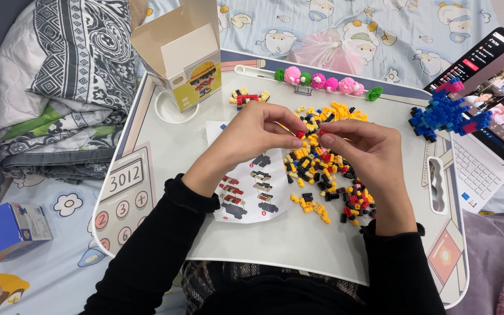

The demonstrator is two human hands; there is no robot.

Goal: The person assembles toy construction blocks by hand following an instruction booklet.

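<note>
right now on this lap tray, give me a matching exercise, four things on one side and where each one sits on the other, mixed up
Things:
1. open box
2. blue block figure
3. instruction sheet
4. small red piece

Places:
A. flat under the left hand
B. far left corner of the tray
C. between the fingertips of both hands, the right hand included
D. right edge, by the laptop

Pairs: 1-B, 2-D, 3-A, 4-C
</note>
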